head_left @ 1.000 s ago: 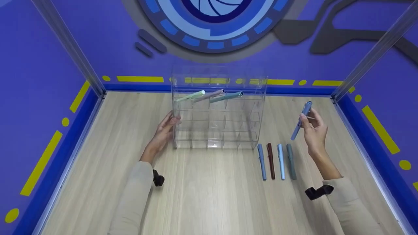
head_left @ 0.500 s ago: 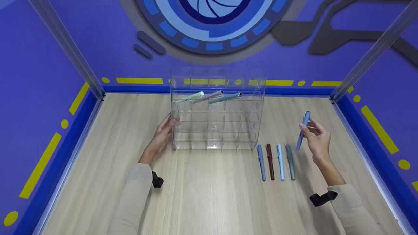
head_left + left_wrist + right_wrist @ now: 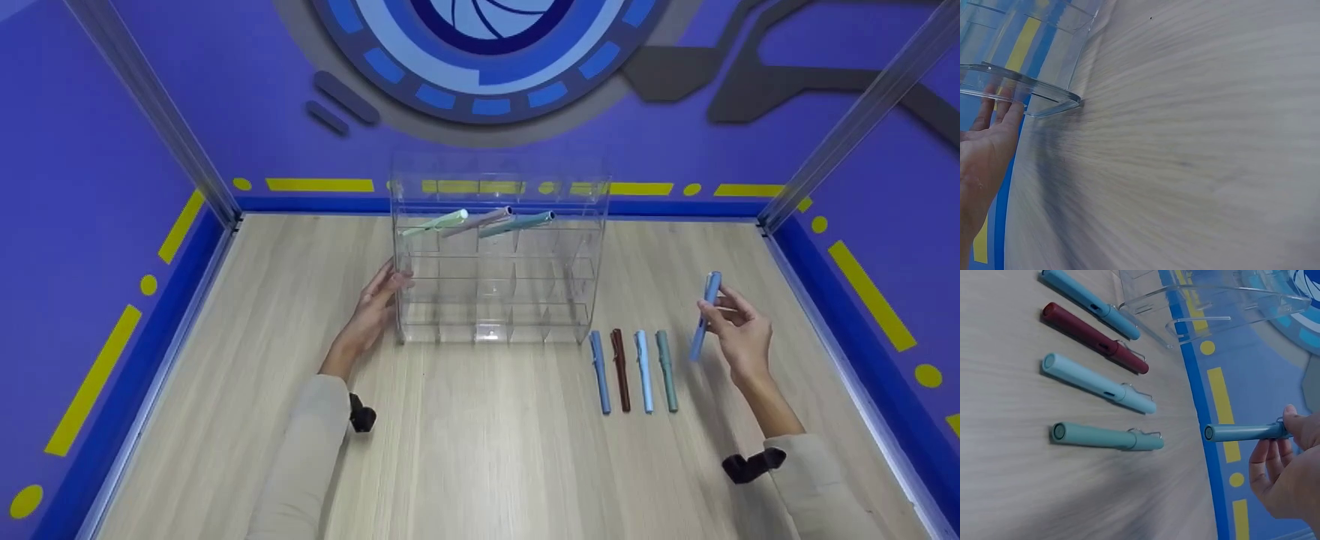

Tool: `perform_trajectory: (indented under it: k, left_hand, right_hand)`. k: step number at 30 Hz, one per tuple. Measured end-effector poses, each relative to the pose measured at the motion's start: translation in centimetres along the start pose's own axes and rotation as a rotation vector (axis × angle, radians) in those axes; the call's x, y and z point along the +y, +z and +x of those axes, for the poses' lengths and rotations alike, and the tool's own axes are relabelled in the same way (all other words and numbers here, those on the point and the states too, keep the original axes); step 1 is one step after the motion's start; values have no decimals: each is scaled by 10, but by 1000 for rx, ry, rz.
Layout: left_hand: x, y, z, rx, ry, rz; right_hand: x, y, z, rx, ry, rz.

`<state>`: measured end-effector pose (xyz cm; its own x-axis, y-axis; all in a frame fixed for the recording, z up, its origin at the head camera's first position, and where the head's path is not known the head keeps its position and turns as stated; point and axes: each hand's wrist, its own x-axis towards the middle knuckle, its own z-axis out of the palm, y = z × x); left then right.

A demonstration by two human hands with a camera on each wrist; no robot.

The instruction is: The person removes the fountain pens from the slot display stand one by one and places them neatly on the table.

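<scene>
- blue pen: we pinch it in our right hand, thumb and fingers curled round its upper half, tip pointing down. it hangs above the wooden table, just right of the row of loose pens.
- our grip sits high on the barrel, so we judge the pen could swing or slip if the fingers loosen; it would drop onto the table beside the row.
- the row: a blue pen, a dark red pen, a light blue pen and a teal pen lie side by side, close but apart. a careless sweep of our wrist could roll the teal one into its neighbours.
- clear acrylic organiser: it stands upright further left, with three pens slanting in its top row; the lower cells look empty.
- our left hand rests flat, fingers straight, against the organiser's left wall, holding nothing. we judge that if this hand lifts, a push from a pen going in could tip or slide the organiser.
</scene>
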<state>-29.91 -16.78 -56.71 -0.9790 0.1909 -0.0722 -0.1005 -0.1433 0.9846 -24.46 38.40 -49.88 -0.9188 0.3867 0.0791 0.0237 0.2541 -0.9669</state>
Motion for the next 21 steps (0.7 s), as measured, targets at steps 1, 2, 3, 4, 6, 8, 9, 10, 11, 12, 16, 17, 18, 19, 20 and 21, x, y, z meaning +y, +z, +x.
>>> perform_trajectory:
  k: [1, 2, 3, 4, 6, 8, 9, 10, 11, 12, 16, 17, 18, 19, 20, 21]
  left_hand:
    - [0, 0, 0, 2, -3, 1]
    - [-1, 0, 0, 5, -4, -3]
    - [-1, 0, 0, 7, -4, -7]
    - [-1, 0, -1, 5, -4, -10]
    - [-2, 0, -1, 10, -3, -16]
    - [-3, 0, -1, 9, 3, -21]
    - [-3, 0, -1, 6, 5, -21]
    - [-4, 0, 0, 3, 7, -21]
    - [-4, 0, 0, 0, 8, -21]
    - [-5, 0, 0, -4, 9, -21]
    - [-5, 0, 0, 9, 2, -29]
    - [-5, 0, 0, 14, 1, -33]
    - [-5, 0, 1, 16, 1, -36]
    - [-4, 0, 1, 18, 1, -37]
    - [-3, 0, 1, 20, 1, -37]
    - [-2, 0, 2, 19, 2, -40]
  right_hand:
    - [2, -1, 1, 1, 2, -17]
    - [4, -2, 1, -1, 14, -21]
    - [6, -3, 2, -6, 27, -24]
    - [9, -4, 2, -15, 34, -29]
    - [14, -6, 2, -36, 39, -35]
    - [20, -8, 2, -55, 35, -40]
    - [23, -9, 2, -63, 34, -45]
    - [26, -10, 1, -73, 35, -52]
    - [29, -12, 0, -82, 34, -63]
    - [31, -13, 0, -92, 34, -74]
    - [39, -18, -1, -150, 22, -138]
    - [40, -20, -1, -171, 15, -162]
    - [41, -21, -1, -191, 10, -185]
    - [42, -22, -2, -211, 5, -208]
    - [42, -23, -2, -231, 2, -236]
    - [43, -23, -1, -249, 0, -261]
